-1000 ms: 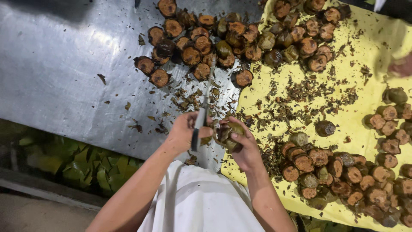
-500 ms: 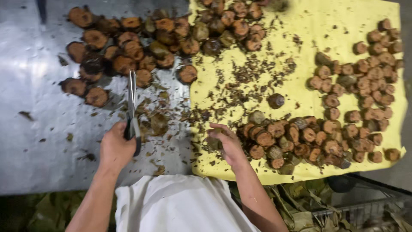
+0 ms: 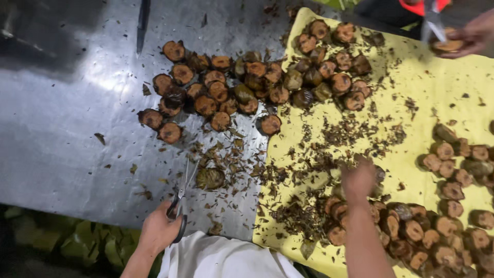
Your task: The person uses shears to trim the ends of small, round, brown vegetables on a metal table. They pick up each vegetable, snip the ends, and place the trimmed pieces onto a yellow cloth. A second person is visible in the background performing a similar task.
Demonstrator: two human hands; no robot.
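Head view, items placed against the yellow sheet (image 3: 442, 98). Left hand (image 3: 160, 230), off the sheet's left edge on the metal table (image 3: 62, 134): fingers closed through scissors (image 3: 180, 198). Right hand (image 3: 358, 178), on the sheet above the near pile of brown trimmed nuts (image 3: 411, 231): blurred, finger state cannot be told.

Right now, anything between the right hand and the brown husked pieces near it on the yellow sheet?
Nothing visible. The right hand already hovers at the edge of the near pile of brown pieces on the yellow sheet; only loose husk scraps lie around.

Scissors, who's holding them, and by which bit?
The left hand holds the scissors by their black handles, blades pointing away. The right hand reaches into the brown pieces; whether it grips one can't be told.
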